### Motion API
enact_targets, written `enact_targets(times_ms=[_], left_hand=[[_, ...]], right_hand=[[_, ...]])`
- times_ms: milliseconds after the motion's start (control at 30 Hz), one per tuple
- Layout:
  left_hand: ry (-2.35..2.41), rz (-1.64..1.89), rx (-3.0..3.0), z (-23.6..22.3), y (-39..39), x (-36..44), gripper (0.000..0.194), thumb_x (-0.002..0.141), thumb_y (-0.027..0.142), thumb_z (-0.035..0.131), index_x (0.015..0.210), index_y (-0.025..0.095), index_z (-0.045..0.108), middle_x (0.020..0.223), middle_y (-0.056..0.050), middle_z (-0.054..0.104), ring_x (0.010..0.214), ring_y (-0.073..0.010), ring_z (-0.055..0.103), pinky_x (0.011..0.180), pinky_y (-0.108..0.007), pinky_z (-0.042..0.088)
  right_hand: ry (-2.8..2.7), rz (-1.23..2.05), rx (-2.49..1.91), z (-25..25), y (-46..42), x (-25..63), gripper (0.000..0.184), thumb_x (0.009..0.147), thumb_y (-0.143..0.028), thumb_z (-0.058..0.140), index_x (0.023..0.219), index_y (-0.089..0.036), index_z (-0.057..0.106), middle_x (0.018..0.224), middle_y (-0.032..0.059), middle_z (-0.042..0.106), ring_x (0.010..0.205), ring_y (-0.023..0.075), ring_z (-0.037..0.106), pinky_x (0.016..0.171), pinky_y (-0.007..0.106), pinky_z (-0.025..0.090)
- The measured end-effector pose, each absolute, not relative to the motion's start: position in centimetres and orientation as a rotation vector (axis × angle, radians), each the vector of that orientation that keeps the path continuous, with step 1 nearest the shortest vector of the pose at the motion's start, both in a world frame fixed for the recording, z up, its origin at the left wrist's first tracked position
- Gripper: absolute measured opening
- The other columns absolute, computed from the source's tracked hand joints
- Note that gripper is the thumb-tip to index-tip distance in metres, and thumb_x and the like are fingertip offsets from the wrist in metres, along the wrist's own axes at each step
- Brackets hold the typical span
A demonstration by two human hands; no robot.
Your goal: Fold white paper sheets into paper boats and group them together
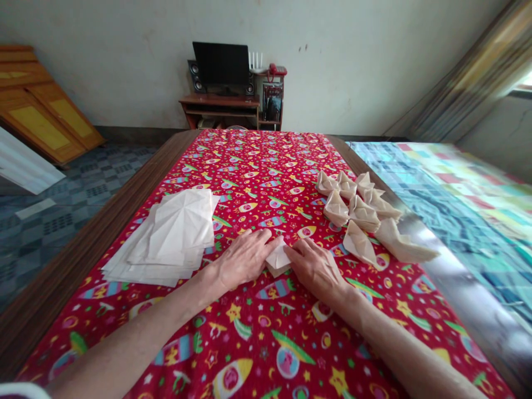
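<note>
Between my two hands a small piece of folded white paper lies on the red patterned cloth. My left hand is closed at the paper's left side, its thumb and fingers pressing the edge. On the opposite edge, my right hand pinches the paper with bent fingers. Left of my hands is a stack of creased white paper sheets. Several folded paper shapes with pointed tips stand in groups to the right.
The cloth covers a wooden table with a dark brown edge. Beyond it, a monitor stands on a small desk by the wall. A bed with a patterned cover is on the right, an orange cabinet at the left.
</note>
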State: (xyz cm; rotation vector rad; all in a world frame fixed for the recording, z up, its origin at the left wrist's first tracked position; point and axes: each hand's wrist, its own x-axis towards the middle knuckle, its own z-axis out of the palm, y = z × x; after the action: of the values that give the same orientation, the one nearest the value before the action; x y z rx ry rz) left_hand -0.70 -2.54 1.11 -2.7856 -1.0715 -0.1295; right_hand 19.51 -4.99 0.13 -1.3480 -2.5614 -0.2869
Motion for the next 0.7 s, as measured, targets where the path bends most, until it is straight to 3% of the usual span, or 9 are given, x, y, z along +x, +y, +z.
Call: enact_targets(times_ms=[133,333,533,700], left_hand=[[-1.053,-0.118,-2.843,1.5,-2.7,-1.2,0.046,0.088,0.018,0.045,0.134,0.023,0.043,0.103,-0.007,0.053,0.092,-0.0224,0.054,0.082,-0.038,0.045],[-1.057,-0.281,-2.794,1.1,-3.8,-2.1,0.038,0.094,0.020,0.044,0.131,0.027,0.046,0.110,-0.006,0.053,0.098,-0.0206,0.053,0.086,-0.036,0.044],[-0.836,-0.477,-2.852,0.4,-4.2,-2.8,0.025,0.094,0.019,0.046,0.115,0.026,0.059,0.096,-0.002,0.059,0.090,-0.0166,0.055,0.078,-0.032,0.042],[-0.784,-0.531,-2.926,0.6,-4.0,-2.8,0.022,0.094,0.021,0.046,0.107,0.025,0.064,0.096,-0.002,0.060,0.091,-0.0153,0.055,0.079,-0.030,0.040]], right_hand=[[-2.560,-0.242,-1.382,0.3,-5.2,19.6,0.013,0.090,-0.016,0.049,0.090,-0.020,0.062,0.082,0.0034,0.056,0.078,0.0155,0.048,0.055,0.026,0.031],[-2.568,-0.232,-1.398,0.5,-5.2,19.6,0.015,0.091,-0.016,0.047,0.091,-0.019,0.062,0.083,0.0044,0.056,0.077,0.0159,0.047,0.057,0.026,0.032],[-2.579,-0.214,-1.366,0.3,-5.3,19.7,0.016,0.091,-0.017,0.047,0.098,-0.019,0.062,0.083,0.0046,0.056,0.077,0.0164,0.049,0.057,0.026,0.034],[-2.575,-0.202,-1.360,0.3,-5.2,19.7,0.016,0.090,-0.016,0.049,0.098,-0.019,0.062,0.083,0.0043,0.056,0.077,0.0169,0.050,0.058,0.026,0.035]])
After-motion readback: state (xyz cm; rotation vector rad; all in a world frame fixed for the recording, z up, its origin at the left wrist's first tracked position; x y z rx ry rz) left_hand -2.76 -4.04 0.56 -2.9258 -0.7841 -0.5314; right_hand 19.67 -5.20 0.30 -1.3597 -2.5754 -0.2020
